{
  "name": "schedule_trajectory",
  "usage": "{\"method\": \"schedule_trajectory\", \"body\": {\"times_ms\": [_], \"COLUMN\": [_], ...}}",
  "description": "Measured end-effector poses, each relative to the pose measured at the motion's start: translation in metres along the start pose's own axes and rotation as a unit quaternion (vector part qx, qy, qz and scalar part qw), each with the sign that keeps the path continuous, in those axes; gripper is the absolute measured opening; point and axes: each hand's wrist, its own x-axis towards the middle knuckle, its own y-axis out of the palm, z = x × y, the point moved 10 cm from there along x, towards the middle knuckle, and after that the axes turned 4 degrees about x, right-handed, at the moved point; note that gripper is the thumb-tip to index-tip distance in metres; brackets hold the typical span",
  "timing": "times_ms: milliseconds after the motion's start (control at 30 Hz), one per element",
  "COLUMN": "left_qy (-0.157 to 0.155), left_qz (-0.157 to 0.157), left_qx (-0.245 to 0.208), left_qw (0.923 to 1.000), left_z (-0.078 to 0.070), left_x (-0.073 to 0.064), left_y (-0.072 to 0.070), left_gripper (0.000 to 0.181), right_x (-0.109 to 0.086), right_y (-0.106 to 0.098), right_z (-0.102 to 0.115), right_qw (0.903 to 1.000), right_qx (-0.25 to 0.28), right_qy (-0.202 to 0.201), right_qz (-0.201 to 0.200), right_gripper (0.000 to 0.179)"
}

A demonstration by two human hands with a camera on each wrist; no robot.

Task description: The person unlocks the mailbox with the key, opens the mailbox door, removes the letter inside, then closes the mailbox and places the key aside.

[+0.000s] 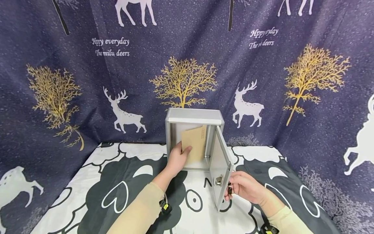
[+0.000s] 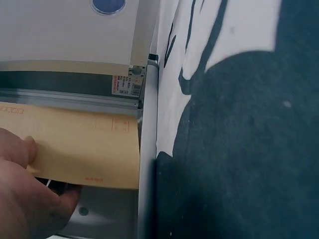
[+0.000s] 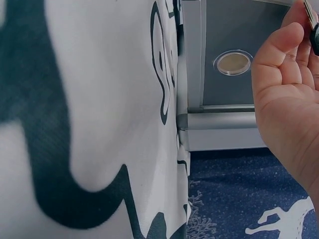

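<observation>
A grey metal mailbox (image 1: 195, 114) stands with its door (image 1: 218, 156) swung out towards me. My left hand (image 1: 177, 160) pinches a brown paper envelope (image 1: 195, 146) inside it, thumb across the front and fingers behind. In the left wrist view the envelope (image 2: 87, 144) shows red printed marks, and part of the left hand (image 2: 30, 194) is cut off by the frame. My right hand (image 1: 246, 187) is at the door's free edge, with its fingers on a key (image 3: 308, 14) that has a black head. The lock (image 1: 218, 181) shows on the door's inner face.
A cartoon-print cloth (image 1: 140, 195) covers the table under the mailbox. Close behind hangs a dark blue curtain (image 1: 187, 42) with deer and trees. A round window (image 3: 233, 63) is set in the door, and a small printed label (image 2: 125, 85) sits inside the mailbox.
</observation>
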Motion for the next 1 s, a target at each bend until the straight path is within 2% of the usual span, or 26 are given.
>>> {"method": "schedule_trajectory", "body": {"times_ms": [133, 367, 600, 733, 1000], "left_qy": [0.009, -0.010, -0.023, -0.025, -0.021], "left_qz": [0.017, 0.043, 0.062, 0.067, 0.063], "left_qx": [-0.005, -0.023, -0.047, -0.067, -0.076], "left_qw": [0.9998, 0.9988, 0.9967, 0.9951, 0.9949], "left_z": [-0.003, -0.004, -0.009, -0.008, -0.012], "left_x": [-0.007, -0.024, -0.039, -0.045, -0.056], "left_y": [-0.004, -0.017, -0.032, -0.040, -0.064], "left_gripper": [0.039, 0.037, 0.031, 0.030, 0.031], "right_x": [0.001, 0.001, 0.001, 0.001, 0.002], "right_y": [0.000, 0.000, -0.001, -0.001, -0.001], "right_z": [0.000, -0.001, -0.001, -0.002, -0.001], "right_qw": [1.0000, 1.0000, 1.0000, 1.0000, 1.0000], "right_qx": [0.000, -0.002, 0.001, 0.006, 0.001], "right_qy": [-0.002, -0.004, -0.007, -0.007, -0.006], "right_qz": [0.001, 0.001, -0.003, 0.000, 0.007], "right_gripper": [0.051, 0.053, 0.048, 0.049, 0.051]}}
